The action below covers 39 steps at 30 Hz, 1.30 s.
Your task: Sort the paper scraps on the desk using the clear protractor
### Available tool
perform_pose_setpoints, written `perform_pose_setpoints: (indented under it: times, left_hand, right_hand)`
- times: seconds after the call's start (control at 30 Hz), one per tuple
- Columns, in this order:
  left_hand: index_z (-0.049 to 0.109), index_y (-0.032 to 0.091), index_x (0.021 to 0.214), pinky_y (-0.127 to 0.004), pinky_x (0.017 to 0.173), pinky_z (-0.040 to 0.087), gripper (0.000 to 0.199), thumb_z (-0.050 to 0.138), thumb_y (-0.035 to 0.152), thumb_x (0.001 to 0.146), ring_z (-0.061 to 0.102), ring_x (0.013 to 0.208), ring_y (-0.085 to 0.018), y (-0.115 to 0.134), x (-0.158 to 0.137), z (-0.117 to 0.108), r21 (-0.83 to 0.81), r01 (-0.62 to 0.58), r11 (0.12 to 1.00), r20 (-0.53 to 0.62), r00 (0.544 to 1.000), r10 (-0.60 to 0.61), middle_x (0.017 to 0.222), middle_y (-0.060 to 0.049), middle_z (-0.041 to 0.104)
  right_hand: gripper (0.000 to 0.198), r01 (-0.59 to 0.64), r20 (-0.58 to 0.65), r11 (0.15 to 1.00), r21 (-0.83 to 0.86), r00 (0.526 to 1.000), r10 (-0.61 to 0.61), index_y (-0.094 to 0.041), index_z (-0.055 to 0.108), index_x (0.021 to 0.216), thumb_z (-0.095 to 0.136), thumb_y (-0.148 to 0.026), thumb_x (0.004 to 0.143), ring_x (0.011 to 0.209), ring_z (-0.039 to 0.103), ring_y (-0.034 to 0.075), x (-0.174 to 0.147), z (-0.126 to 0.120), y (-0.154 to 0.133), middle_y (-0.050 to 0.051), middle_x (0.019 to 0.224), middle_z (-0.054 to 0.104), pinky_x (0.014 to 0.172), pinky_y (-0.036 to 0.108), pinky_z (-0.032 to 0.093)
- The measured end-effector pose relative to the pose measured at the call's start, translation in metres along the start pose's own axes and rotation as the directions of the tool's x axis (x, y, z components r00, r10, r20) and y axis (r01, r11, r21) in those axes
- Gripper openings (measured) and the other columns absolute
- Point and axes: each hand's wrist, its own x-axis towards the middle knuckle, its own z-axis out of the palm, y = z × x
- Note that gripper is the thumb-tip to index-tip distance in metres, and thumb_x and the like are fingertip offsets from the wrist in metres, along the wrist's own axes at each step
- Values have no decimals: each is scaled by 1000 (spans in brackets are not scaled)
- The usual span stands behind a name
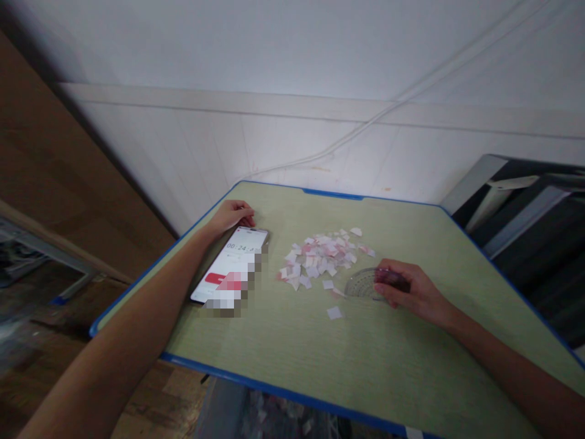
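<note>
One pale green bench with a blue edge [278, 341] carries everything in reach, standing against a white wall [292, 55]. Two bare hands rest over it. The right hand [409, 285] has its fingers closed, the thumb below and the others above, pinching one end of a single clear plastic semicircular protractor [361, 285]. The left hand [232, 214] lies near the bench's far left corner with its fingers loosely curled; how far they part, and whether they touch the phone, I cannot tell. One heap of small white and pink paper scraps [320, 253], too many to count, spreads over the middle of the bench between the hands. One slim dark-edged phone [231, 259] lies face up just below the left hand, its lit white screen showing a count beginning 00:24 and a red button, partly pixelated. The protractor is see-through with dark fine markings, its curved side away from the person, just right of the heap's near edge. Two square white paper pieces [334, 313] lie apart from the heap, near the protractor's left tip.
</note>
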Motion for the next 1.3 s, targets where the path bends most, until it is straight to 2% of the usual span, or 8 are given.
perform_pose_setpoints:
  times: [0.33,0.47,0.7,0.87,1.03,1.13,1.3]
  left_hand:
    - [55,14,56,-22,45,44,12,61,23,60,55,42,-11,2,-1,1,13,0,1000,-15,1000,0,48,-3,62]
    - [55,14,56,-22,46,44,12,61,23,60,55,43,-11,3,-3,2,9,8,1000,-25,1000,-8,49,-3,62]
    - [54,14,56,-22,45,43,13,62,24,59,55,43,-11,3,-2,1,5,15,1000,-19,1000,-15,48,-2,61]
    - [54,14,57,-24,48,45,15,63,26,58,55,44,-12,3,-2,1,16,22,1000,-20,1000,-22,51,-3,62]
    - [54,14,57,-26,49,45,16,64,26,58,55,44,-13,2,-2,1,21,20,1000,-26,999,-19,51,-4,61]
    - [54,14,57,-25,49,45,14,62,25,59,55,44,-13,2,-2,0,21,16,1000,-23,1000,-16,51,-3,61]
    - [54,14,57,-25,49,45,12,61,23,62,55,44,-12,2,-2,1,15,8,1000,-15,1000,-8,50,-4,62]
  right_hand:
    - [31,-40,10,998,39,999,40,-18,48,65,65,-43,71,40,41,7,0,-3,8,-6,51,41,37,20,33]
    - [31,-22,-66,996,83,997,28,-18,46,64,66,-41,70,39,41,7,2,-5,9,-6,52,40,35,18,33]
    - [27,-30,-47,999,17,998,31,-18,48,64,64,-38,71,38,43,7,3,-4,6,-6,47,42,36,18,32]
    - [31,-24,-73,999,37,997,27,-19,46,63,65,-43,70,38,42,7,3,-3,3,-7,48,40,35,19,31]
    - [32,-22,-77,1000,-6,997,22,-19,45,63,64,-43,70,40,43,7,4,1,-1,-6,50,40,38,20,35]
    - [32,-17,-113,1000,0,993,16,-19,44,63,65,-42,69,40,43,7,4,1,1,-6,54,39,37,19,36]
    - [33,-29,-81,999,43,996,32,-19,45,64,66,-43,69,39,42,6,4,-4,6,-7,51,39,35,18,33]
